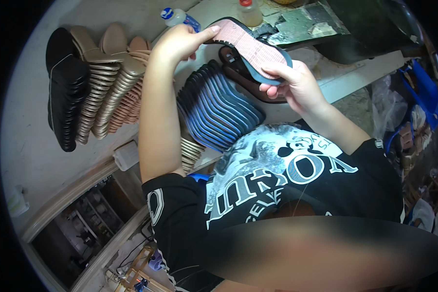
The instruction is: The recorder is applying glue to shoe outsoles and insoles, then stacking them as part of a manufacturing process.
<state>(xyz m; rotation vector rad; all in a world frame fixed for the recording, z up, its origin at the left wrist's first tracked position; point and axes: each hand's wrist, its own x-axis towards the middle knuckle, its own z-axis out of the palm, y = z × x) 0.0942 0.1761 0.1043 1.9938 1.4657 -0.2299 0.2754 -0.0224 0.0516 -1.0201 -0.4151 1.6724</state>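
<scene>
A shoe sole (pixel 250 47) with a pink textured face and a dark blue rim is held between my two hands, tilted above the table. My left hand (pixel 177 41) pinches its upper left end, thumb on the pink face. Around the other, lower right end, my right hand (pixel 297 85) is closed, its thumb also lying on the pink face and its fingertips under the rim. Beneath this sole lies a dark brown sole or shoe part (pixel 246 80), partly covered. Close by, a row of blue soles (pixel 219 109) stands packed together in front of my chest.
To the left stand rows of black soles (pixel 68 92), gold soles (pixel 114 90) and pinkish soles (pixel 127 107). A blue-capped bottle (pixel 177 18), a red-capped bottle (pixel 249 13) and a stained green board (pixel 304 24) are at the back. See-through plastic (pixel 388 104) hangs at the right.
</scene>
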